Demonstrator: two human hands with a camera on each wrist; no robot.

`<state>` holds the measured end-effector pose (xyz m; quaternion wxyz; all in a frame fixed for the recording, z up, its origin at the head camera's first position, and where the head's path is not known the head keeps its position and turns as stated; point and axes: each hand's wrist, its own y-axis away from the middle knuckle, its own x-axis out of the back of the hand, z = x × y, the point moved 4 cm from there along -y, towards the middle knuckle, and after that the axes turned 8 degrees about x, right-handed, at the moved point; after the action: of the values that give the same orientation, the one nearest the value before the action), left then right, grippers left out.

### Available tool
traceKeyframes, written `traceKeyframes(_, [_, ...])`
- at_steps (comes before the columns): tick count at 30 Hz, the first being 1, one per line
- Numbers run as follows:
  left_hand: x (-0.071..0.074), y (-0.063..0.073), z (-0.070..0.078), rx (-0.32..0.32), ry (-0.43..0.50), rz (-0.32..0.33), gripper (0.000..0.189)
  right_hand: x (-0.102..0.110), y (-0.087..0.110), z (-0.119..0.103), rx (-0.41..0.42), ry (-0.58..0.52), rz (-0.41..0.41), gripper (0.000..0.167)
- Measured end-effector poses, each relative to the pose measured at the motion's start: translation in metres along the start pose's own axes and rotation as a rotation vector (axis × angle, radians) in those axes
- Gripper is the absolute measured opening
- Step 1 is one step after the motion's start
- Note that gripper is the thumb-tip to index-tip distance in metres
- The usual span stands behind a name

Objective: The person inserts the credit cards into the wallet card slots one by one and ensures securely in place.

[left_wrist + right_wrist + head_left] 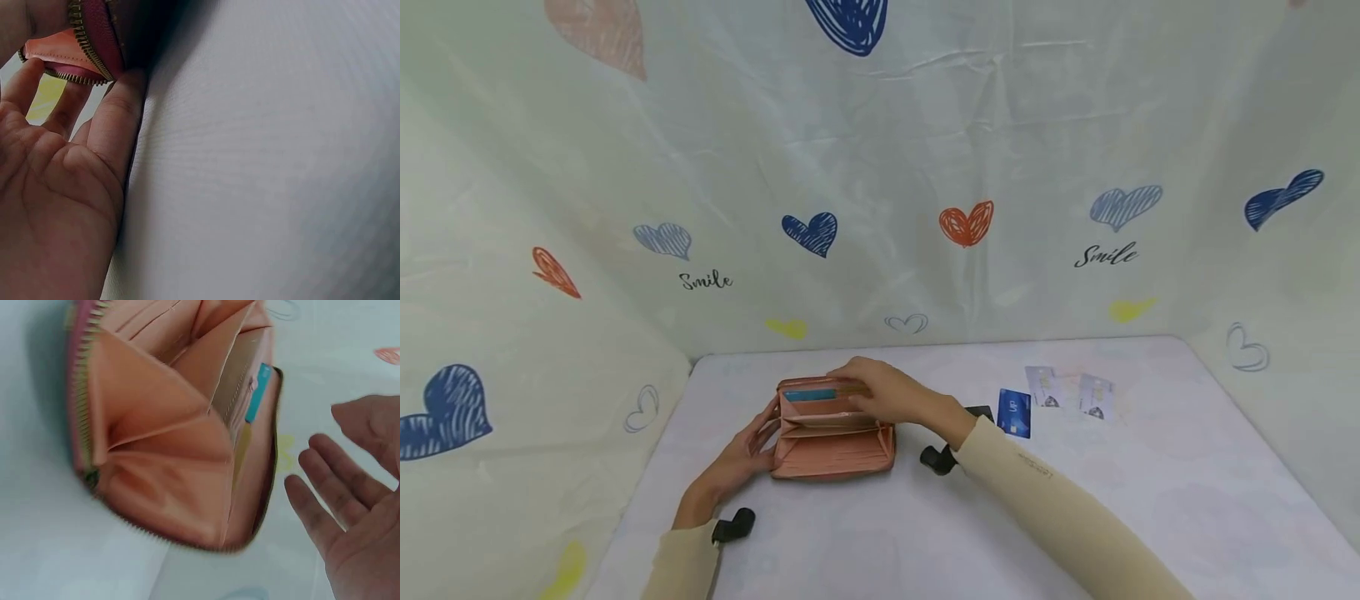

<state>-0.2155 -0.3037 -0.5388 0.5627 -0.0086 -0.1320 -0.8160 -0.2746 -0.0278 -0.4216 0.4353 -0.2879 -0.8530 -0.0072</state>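
Right hand [886,395] spread, hiding wallet [833,457] corner in head view; left hand [736,463] relaxed against it, fingertips part-hidden.

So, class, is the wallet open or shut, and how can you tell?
The wallet is open: its zip is undone, and inner folds and a teal card show.

Light is soft, the right wrist view slightly blurred.

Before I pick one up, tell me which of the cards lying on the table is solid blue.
The blue card is the one closest to the right sleeve; the two others, the middle card and the far-right card, are pale.
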Motion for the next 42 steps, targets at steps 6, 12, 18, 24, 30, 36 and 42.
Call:
traceKeyframes(6, [0.002, 0.002, -0.001, 0.011, -0.005, 0.013, 0.107, 0.015, 0.043, 0.009, -0.021, -0.008, 0.140, 0.045])
traceKeyframes(12, [0.002, 0.000, 0.000, -0.012, -0.020, 0.006, 0.106, 0.029, 0.086, 0.022, -0.082, -0.026, 0.307, 0.045])
traceKeyframes(18, [0.002, 0.001, 0.001, -0.007, -0.034, 0.010, 0.107, 0.040, 0.131, 0.041, -0.184, -0.057, 0.436, 0.044])
traceKeyframes(24, [0.002, 0.001, 0.003, 0.016, -0.045, 0.019, 0.110, 0.049, 0.173, 0.058, -0.266, -0.060, 0.524, 0.041])
traceKeyframes(30, [0.002, 0.000, 0.003, 0.033, -0.048, 0.021, 0.111, 0.059, 0.206, 0.065, -0.376, 0.000, 0.576, 0.042])
traceKeyframes(36, [0.002, -0.001, 0.002, 0.018, -0.040, 0.020, 0.110, 0.067, 0.233, 0.074, -0.478, 0.086, 0.598, 0.041])
traceKeyframes(42, [0.000, 0.002, 0.003, 0.021, -0.022, 0.024, 0.110, 0.075, 0.258, 0.083, -0.562, 0.121, 0.645, 0.039])
